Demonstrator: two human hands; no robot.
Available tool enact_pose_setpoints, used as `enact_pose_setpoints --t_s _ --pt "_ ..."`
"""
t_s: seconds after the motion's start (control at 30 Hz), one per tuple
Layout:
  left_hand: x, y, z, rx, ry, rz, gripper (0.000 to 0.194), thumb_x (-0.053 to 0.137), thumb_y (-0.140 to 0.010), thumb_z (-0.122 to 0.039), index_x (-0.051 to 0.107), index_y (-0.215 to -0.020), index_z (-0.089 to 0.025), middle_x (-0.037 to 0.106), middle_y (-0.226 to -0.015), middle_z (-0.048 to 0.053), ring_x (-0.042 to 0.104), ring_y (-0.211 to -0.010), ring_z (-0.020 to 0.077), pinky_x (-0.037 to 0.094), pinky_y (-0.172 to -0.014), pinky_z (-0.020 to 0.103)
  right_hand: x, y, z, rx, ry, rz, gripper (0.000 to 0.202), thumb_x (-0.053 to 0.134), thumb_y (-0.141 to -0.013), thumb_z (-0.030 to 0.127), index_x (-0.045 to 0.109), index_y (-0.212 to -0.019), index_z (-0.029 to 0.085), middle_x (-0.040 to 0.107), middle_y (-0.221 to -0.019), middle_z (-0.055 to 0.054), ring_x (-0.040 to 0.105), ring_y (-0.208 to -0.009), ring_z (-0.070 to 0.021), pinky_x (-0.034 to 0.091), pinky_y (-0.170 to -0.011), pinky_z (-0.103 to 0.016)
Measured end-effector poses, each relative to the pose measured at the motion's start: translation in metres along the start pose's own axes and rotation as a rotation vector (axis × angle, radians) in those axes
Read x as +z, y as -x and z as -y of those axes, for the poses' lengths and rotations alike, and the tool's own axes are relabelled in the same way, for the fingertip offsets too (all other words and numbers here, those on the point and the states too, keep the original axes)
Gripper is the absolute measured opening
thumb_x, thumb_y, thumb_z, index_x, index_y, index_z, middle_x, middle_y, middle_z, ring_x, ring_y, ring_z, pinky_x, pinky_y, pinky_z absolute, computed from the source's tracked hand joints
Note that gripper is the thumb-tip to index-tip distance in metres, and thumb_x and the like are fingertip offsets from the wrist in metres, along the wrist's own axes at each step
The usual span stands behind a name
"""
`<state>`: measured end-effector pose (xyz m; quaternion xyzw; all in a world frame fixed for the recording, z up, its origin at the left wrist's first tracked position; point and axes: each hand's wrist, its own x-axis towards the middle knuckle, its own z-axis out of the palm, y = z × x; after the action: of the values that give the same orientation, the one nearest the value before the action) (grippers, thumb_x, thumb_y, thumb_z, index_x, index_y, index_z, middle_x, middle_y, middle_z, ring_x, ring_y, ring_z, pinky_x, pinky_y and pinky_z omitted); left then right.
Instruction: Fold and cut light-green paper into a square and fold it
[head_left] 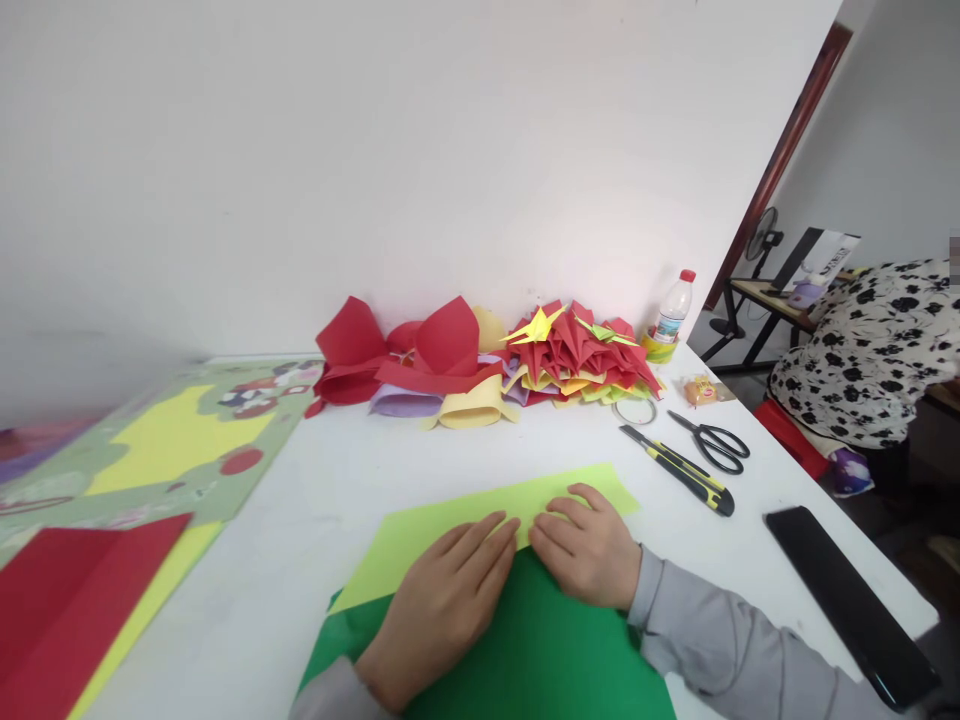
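Observation:
A sheet of yellow-green paper lies across the top of a green sheet of paper at the front of the table. My left hand lies flat on the yellow-green paper, its fingers stretched out and side by side, tips at the near edge; its thumb is hidden. Close beside it, my right hand has its fingers bent over the same near edge, closed on the paper. The two hands' fingertips almost meet. Both forearms cover parts of the green sheet.
Red paper shapes and folded red paper pieces stand against the wall. A bottle, scissors, utility knife and black case are rightward. A mat and red paper lie left. A person sits beyond.

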<state>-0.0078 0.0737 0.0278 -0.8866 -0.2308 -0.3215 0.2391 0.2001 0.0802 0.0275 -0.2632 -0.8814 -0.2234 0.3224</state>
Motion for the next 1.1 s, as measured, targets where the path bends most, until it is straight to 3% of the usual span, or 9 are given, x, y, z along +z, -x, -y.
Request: enact_pose_setpoints --t_s 0.37,0.87,1.0,1.1 --pt "-0.009 0.012 0.035 0.001 -0.149 -0.012 0.02 0.048 -0.089 -0.005 0.066 -0.097 -0.009 0.074 -0.098 0.011 0.068 -0.092 0.026 0.054 -0.078 0.039 -0.006 0.012 -0.034 0.122 0.082 -0.043 0.022 0.047 -0.089 0.008 0.063 -0.101 0.014 0.072 -0.088 -0.006 0.059 -0.086 -0.0208 0.039 -0.088 -0.042" --pt "-0.016 0.023 0.052 -0.066 -0.238 -0.073 0.017 0.055 -0.087 -0.005 0.063 -0.1 -0.009 0.074 -0.098 0.014 0.069 -0.089 0.0266 0.054 -0.075 0.039 -0.009 0.022 -0.057 0.309 0.178 -0.112 0.022 0.048 -0.087 0.005 0.064 -0.099 0.016 0.073 -0.087 -0.006 0.06 -0.082 -0.0196 0.039 -0.084 -0.039" --pt "-0.013 0.022 0.05 -0.035 -0.225 -0.059 0.015 0.055 -0.086 -0.004 0.065 -0.097 -0.007 0.074 -0.095 0.015 0.069 -0.086 0.0265 0.054 -0.075 0.039 -0.012 0.019 -0.053 0.338 0.16 -0.133 0.021 0.049 -0.091 0.008 0.063 -0.105 0.015 0.073 -0.093 -0.008 0.061 -0.088 -0.0194 0.041 -0.085 -0.038" --pt "-0.009 0.016 0.041 -0.021 -0.184 -0.037 0.017 0.052 -0.087 -0.004 0.066 -0.096 -0.009 0.074 -0.095 0.013 0.069 -0.088 0.0255 0.053 -0.077 0.038 -0.01 0.01 -0.037 0.218 0.061 -0.061 0.019 0.051 -0.094 0.017 0.062 -0.11 0.014 0.072 -0.102 -0.009 0.061 -0.096 -0.0206 0.042 -0.089 -0.039"
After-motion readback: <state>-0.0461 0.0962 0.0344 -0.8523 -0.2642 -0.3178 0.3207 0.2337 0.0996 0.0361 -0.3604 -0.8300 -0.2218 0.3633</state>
